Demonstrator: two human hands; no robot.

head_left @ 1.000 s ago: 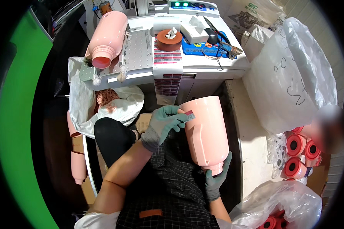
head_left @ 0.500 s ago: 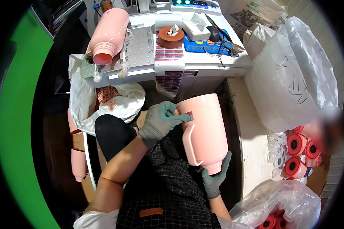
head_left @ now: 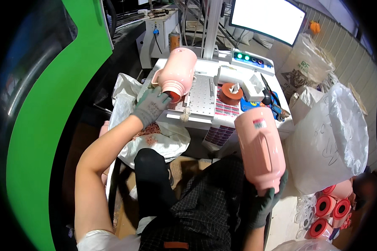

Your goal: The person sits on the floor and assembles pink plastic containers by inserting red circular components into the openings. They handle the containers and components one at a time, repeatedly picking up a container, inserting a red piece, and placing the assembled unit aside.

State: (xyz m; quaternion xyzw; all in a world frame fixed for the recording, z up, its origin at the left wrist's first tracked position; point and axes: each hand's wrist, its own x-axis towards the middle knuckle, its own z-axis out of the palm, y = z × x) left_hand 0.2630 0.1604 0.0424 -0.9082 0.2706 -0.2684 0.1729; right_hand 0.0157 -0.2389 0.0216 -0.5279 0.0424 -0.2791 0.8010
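Observation:
My right hand (head_left: 269, 206), in a grey-green glove, is closed around the narrow threaded neck of a pink jug (head_left: 259, 144). This jug is held neck down, with its side handle and a small red-and-grey label facing up. At the bench, my left hand (head_left: 150, 108), gloved alike, has its fingers at the mouth of a second pink jug (head_left: 179, 69), closed on its neck rim. That jug lies tilted on the perforated metal plate (head_left: 203, 98), its open mouth toward me and its handle on the left. Part of the left fingers is hidden at the mouth.
A label strip (head_left: 220, 136) hangs over the bench front, beside a brown tape roll (head_left: 231, 93) and pliers (head_left: 280, 112). A white sack (head_left: 125, 106) with pink scraps stands below left. At right are a large translucent bag (head_left: 318, 140) and several pink red-rimmed parts (head_left: 320, 228).
My left hand has left the label on the held jug and reached forward to the bench jug. The right hand has shifted right with its jug. The view has tilted up, showing a monitor.

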